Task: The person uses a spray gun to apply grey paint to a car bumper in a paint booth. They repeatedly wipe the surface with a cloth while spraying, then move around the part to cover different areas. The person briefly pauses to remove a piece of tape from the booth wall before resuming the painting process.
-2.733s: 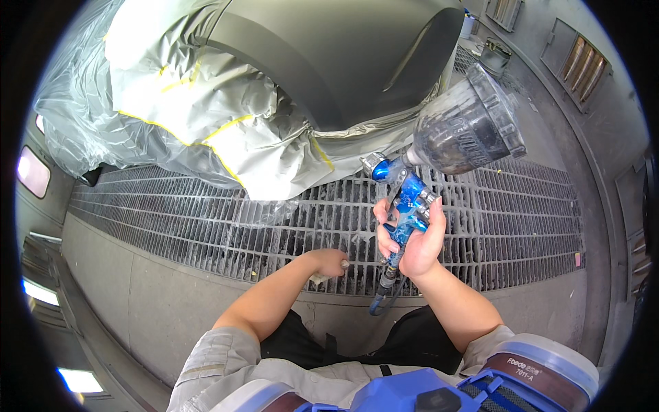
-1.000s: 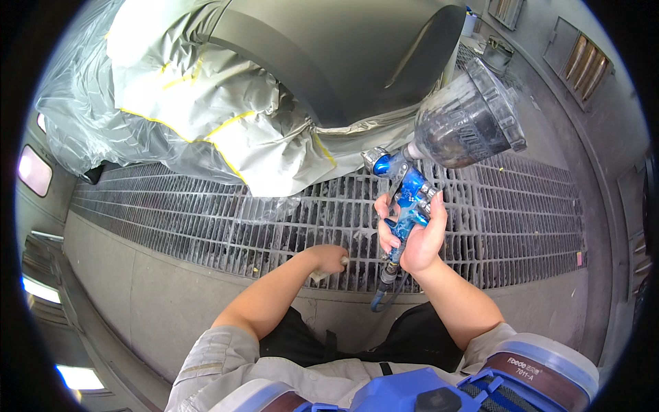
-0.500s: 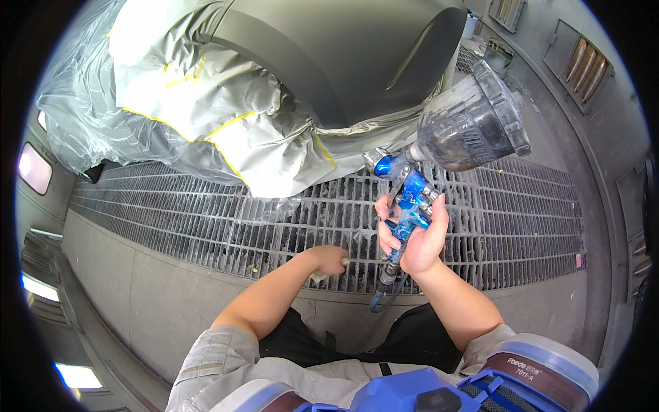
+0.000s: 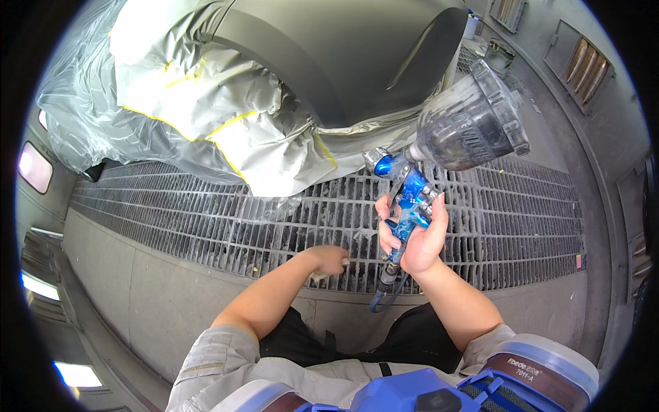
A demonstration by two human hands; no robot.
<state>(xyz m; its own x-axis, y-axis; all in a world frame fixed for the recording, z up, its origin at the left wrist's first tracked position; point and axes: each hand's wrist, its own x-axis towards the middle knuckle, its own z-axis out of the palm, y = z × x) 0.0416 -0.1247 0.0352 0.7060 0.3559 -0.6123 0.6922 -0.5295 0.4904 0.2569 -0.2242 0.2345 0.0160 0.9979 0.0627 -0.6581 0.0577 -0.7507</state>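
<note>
My right hand (image 4: 419, 237) is wrapped round the handle of a blue spray gun (image 4: 414, 190). A large dark, paint-stained cup (image 4: 467, 123) sits on top of the gun, tilted up to the right. From the handle's bottom a blue-grey air hose (image 4: 379, 300) curves down. The gun's silver nozzle (image 4: 375, 161) points left, a little short of the masking sheet. My left hand (image 4: 331, 260) is closed near my lap, with a bit of pale, cloth-like material (image 4: 318, 277) showing below it; most of that is hidden by the hand.
A matt dark-grey car panel (image 4: 336, 55) stands ahead, with white masking sheet (image 4: 274, 154) and yellow tape beside it. Clear plastic film (image 4: 82, 130) drapes at left. Metal floor grating (image 4: 329, 220) lies below. A can (image 4: 499, 56) stands far right. My blue respirator (image 4: 412, 393) fills the lower edge.
</note>
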